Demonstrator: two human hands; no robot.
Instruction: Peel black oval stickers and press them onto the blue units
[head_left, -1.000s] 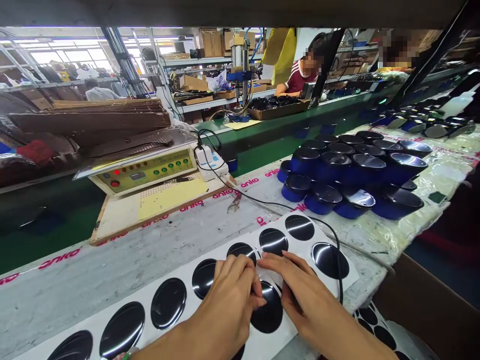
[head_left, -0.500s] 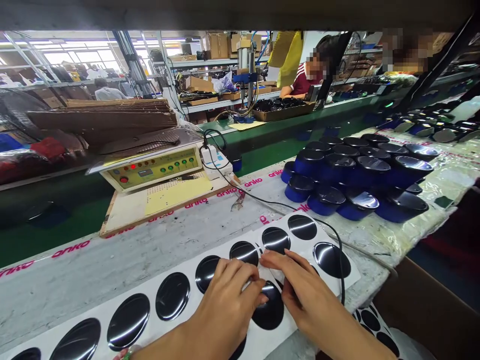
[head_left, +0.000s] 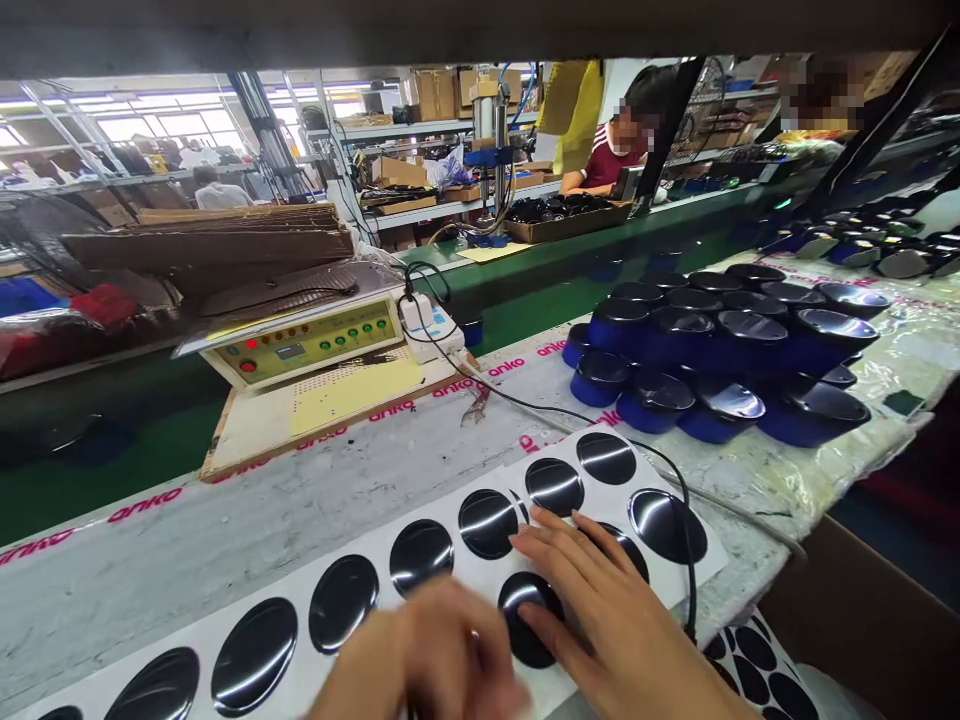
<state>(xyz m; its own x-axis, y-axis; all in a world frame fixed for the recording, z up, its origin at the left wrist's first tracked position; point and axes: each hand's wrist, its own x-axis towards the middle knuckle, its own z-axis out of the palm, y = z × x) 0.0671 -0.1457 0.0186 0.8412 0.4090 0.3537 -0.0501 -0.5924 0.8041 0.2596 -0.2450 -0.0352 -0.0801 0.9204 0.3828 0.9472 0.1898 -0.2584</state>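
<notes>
White sheets point(head_left: 379, 590) bearing glossy black discs point(head_left: 343, 604) lie along the front of the bench. My right hand point(head_left: 592, 590) rests on the sheets with its fingers spread; its thumb touches a black disc point(head_left: 530, 620). Just left of it, my left hand point(head_left: 442, 650) is raised over the lower edge of a sheet. It is smeared by motion, its fingers curled, and what they hold, if anything, cannot be made out.
Stacked dark blue round pieces point(head_left: 697, 350) with glossy tops stand at the right. A black cable point(head_left: 607, 425) crosses the bench and sheets. A control box point(head_left: 300, 345) sits back left. A person point(head_left: 611, 160) is across the green conveyor point(head_left: 525, 300).
My left hand has moved down and nearer to me, away from my right hand. My right hand has flattened, its fingers more spread. The disc between them shows more fully.
</notes>
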